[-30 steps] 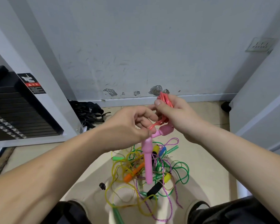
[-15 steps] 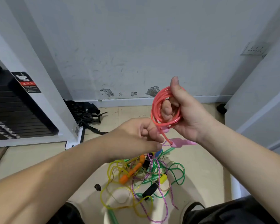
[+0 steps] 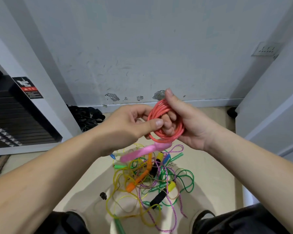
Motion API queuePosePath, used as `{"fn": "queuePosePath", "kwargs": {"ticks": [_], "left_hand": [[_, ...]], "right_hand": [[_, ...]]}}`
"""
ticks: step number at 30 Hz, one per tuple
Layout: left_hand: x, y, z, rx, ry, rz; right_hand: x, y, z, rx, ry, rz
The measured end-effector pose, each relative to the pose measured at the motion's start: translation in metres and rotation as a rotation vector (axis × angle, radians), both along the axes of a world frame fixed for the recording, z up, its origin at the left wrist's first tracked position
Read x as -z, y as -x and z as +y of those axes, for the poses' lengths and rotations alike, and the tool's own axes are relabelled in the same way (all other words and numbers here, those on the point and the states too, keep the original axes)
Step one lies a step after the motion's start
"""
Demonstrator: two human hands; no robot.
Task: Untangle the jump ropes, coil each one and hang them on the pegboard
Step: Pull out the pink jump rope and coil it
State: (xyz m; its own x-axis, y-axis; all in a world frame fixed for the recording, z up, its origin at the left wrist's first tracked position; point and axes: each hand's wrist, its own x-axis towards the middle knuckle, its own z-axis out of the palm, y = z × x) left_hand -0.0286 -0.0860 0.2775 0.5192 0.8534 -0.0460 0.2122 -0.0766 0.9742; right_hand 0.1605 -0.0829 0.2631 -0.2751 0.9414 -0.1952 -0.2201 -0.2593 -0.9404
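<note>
Head view: right hand [image 3: 191,125] is closed around a coil of coral-pink rope [image 3: 166,123], fingers through the loops, thumb up over the top strands. Left hand [image 3: 130,125] meets the coil from the left; thumb lies across its front edge, fingers curl behind, so it grips the same coil. A pink handle [image 3: 142,151] hangs just below the coil, tilted, blurred. Under both hands, on the beige floor [image 3: 213,174], lies the tangled pile of ropes [image 3: 150,181]: yellow, green and purple-speckled cords with orange, black, yellow and green handles. A small black piece [image 3: 103,195] sits left of the pile. Black straps [image 3: 86,115] lie by the scuffed wall [image 3: 142,56].
</note>
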Motion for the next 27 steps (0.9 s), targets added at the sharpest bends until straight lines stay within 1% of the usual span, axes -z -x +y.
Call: {"fn": "queuePosePath", "kwargs": {"ticks": [2,4,6,9,11,15,18,21,24,27], "left_hand": [[0.001,0.003,0.004,-0.022,0.015,0.019],[0.001,0.005,0.006,-0.055,-0.016,0.084],[0.003,0.006,0.007,-0.083,-0.049,0.116],[0.004,0.009,0.011,-0.138,-0.104,0.194],[0.005,0.011,0.012,-0.155,-0.142,0.254],[0.006,0.008,0.008,-0.085,-0.066,0.189],[0.006,0.006,0.007,-0.097,-0.083,0.238],[0.003,0.002,0.006,-0.127,-0.091,0.221],[0.001,0.002,0.007,-0.156,-0.027,0.113],[-0.003,0.003,0.009,-0.202,0.045,0.001]], "right_hand": [[-0.002,0.003,-0.002,0.111,-0.084,-0.134],[-0.001,0.003,-0.001,0.203,-0.19,-0.326],[0.0,0.0,0.0,0.199,-0.252,-0.471],[0.001,-0.002,0.0,0.112,-0.254,-0.58],[0.002,0.0,0.0,0.064,-0.243,-0.598],[0.004,0.0,0.001,0.007,-0.261,-0.596],[0.003,0.0,0.0,-0.03,-0.292,-0.635],[0.003,0.0,0.0,-0.058,-0.306,-0.656],[0.006,0.0,-0.001,-0.122,-0.303,-0.633],[0.007,0.002,0.0,-0.121,-0.277,-0.619]]}}
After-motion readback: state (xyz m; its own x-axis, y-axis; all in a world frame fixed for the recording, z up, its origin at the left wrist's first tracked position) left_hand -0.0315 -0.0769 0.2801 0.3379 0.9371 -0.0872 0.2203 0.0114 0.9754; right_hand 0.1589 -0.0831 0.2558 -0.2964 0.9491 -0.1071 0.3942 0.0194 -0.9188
